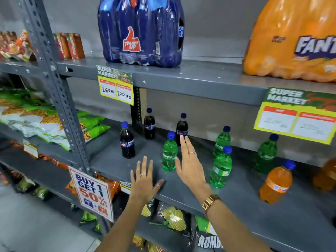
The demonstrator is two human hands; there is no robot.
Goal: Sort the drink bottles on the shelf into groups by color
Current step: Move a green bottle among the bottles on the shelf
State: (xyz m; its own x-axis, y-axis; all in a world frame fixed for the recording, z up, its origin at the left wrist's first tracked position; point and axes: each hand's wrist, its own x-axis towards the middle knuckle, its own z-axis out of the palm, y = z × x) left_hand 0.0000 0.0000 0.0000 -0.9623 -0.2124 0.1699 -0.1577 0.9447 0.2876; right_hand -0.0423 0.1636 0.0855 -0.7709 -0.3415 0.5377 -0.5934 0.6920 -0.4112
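Note:
On the grey middle shelf [236, 197] stand three dark cola bottles: one at front left [127, 140], one at the back [149, 124], one behind my fingers [182, 128]. Several green bottles stand to the right: the nearest [169, 153] beside my right hand, one further back [222, 140], one in front of it [221, 167], one at far right [266, 154]. An orange bottle [276, 181] stands near the front, another, blurred [326, 174], at the frame edge. My left hand [144, 180] hovers open over the shelf front. My right hand [190, 164] is open, fingertips near the cola bottle, holding nothing.
The shelf above carries a blue shrink-wrapped cola pack [141, 31] and an orange pack [294, 39]. Price cards [115, 85] [294, 115] hang from its edge. A slotted upright [60, 99] borders the bay on the left; snack bags [36, 115] lie beyond. Chip bags [172, 219] fill the shelf below.

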